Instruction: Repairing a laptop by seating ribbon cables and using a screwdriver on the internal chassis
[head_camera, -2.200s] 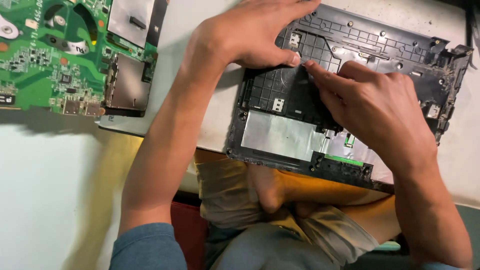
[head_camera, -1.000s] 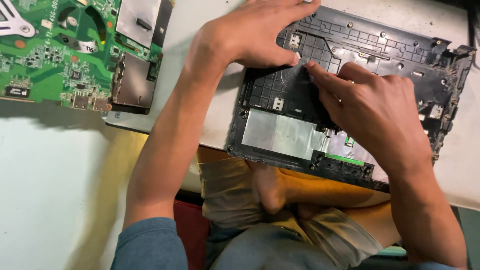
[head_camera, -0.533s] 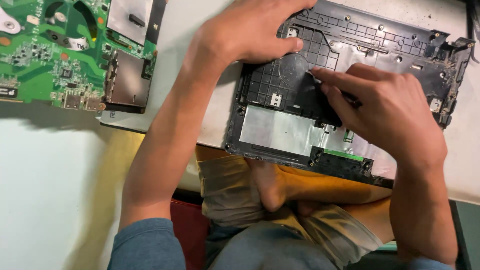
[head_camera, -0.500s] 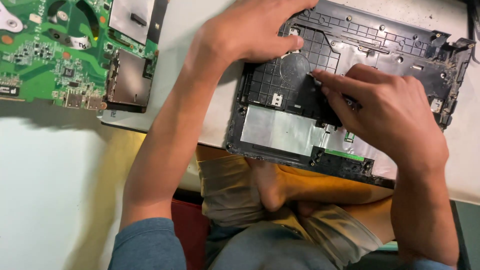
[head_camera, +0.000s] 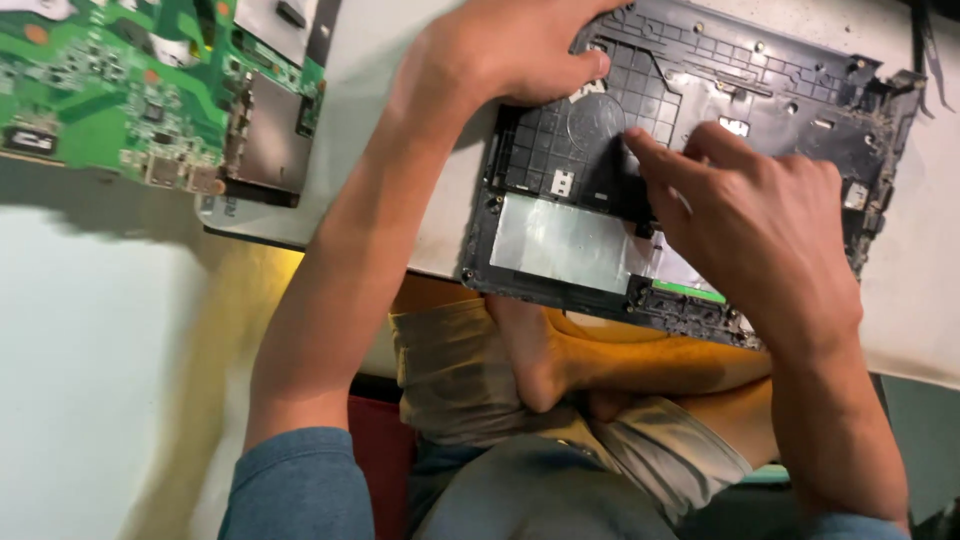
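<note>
Two bare hands work one black ribbed plastic laptop shell (head_camera: 760, 90), upper right of frame: left hand (head_camera: 500, 55) grips its top edge; right hand (head_camera: 760, 220) presses narrowed fingertips (head_camera: 640, 145) inside. Green circuit board (head_camera: 110, 100), upper left.

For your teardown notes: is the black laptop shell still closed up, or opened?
Opened. The black laptop shell lies with its ribbed inside bare, and the green circuit board lies apart beside it.
</note>
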